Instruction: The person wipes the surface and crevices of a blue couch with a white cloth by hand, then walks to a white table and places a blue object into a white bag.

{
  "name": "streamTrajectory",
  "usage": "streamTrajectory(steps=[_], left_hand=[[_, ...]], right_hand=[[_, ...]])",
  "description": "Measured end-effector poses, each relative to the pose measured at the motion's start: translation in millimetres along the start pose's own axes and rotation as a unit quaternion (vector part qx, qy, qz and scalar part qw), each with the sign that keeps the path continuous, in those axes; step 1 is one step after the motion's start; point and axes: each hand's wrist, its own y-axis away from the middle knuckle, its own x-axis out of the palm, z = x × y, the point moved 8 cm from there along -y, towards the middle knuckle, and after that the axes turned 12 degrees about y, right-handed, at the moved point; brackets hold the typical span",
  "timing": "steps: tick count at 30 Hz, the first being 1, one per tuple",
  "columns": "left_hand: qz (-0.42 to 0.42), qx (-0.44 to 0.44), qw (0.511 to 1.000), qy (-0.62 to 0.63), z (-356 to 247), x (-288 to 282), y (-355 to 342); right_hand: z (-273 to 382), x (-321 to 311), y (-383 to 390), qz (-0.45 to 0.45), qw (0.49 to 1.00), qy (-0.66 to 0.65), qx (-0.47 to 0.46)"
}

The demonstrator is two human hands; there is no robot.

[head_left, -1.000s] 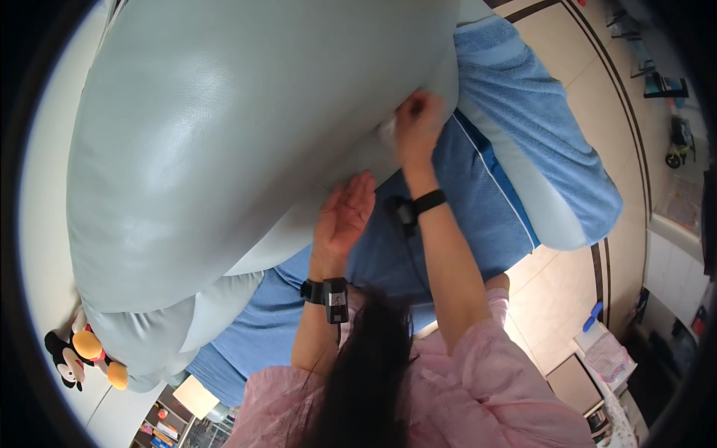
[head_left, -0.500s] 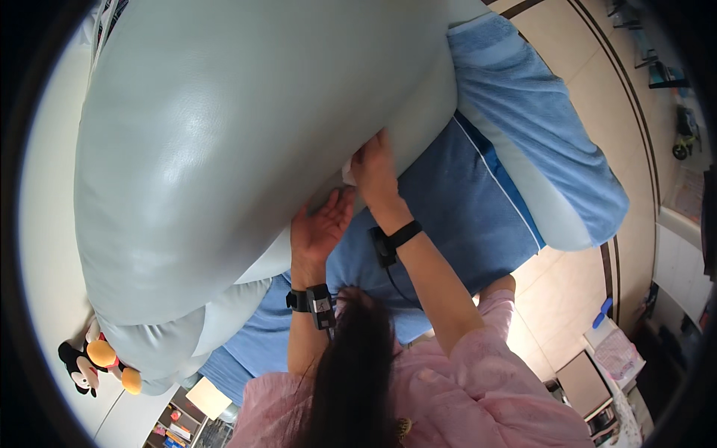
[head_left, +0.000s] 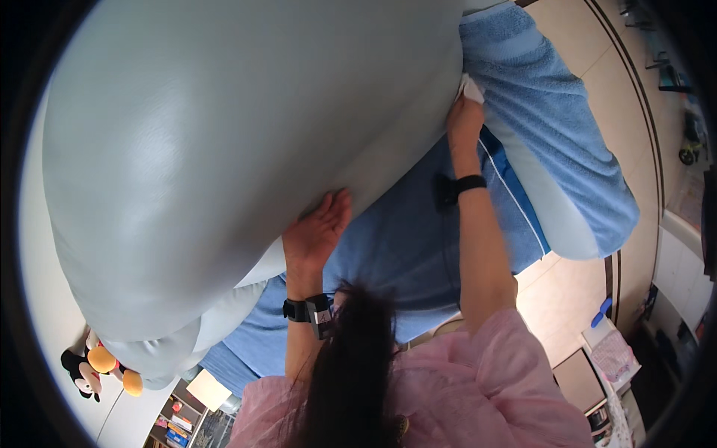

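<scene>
A pale grey-green leather sofa backrest [head_left: 246, 142] bulges across the upper left. My right hand [head_left: 466, 123] is closed around a crumpled white cloth [head_left: 470, 89], at the corner where the backrest meets the armrest. Whether that cloth is paper or fabric I cannot tell. Palm up with fingers stretched, my left hand [head_left: 317, 231] rests at the backrest's lower edge and holds nothing. A blue seat cover [head_left: 403, 231] lies below both hands.
A blue towel [head_left: 538, 104] drapes over the armrest on the right. Tiled floor [head_left: 560, 299] lies beyond it. A plush toy [head_left: 86, 369] sits at the lower left, near a shelf [head_left: 179, 418] with small items.
My right hand has moved away and to the right with the white cloth, from the middle of the backrest's lower edge to the armrest corner. My left hand stays nearly in place.
</scene>
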Motion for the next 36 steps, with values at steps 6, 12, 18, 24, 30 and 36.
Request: streamTrajectory(steps=[6,12,18,24,30,36], left_hand=[[-0.002,0.014,1.000,-0.003,3.3,5.3,2.8],[-0.020,0.027,0.999,0.009,-0.8,0.0,5.0],[0.027,0.048,0.998,0.022,-7.6,6.3,2.3],[0.012,-0.007,1.000,0.028,7.1,5.3,-8.3],[0.008,0.020,0.999,0.041,-0.6,-1.7,-4.6],[-0.006,0.003,0.987,-0.158,16.6,12.0,46.5]], right_hand=[[-55.0,35.8,95.3,0.144,0.988,-0.032,0.044],[-5.0,1.7,22.9,0.044,0.982,-0.181,-0.001],[-52.2,47.9,49.6,0.277,0.862,-0.281,0.319],[-57.7,62.2,141.6,0.210,0.814,-0.417,0.345],[37.4,11.6,181.8,0.300,0.787,-0.388,0.374],[162.5,-92.7,120.2,0.293,0.870,-0.349,0.186]])
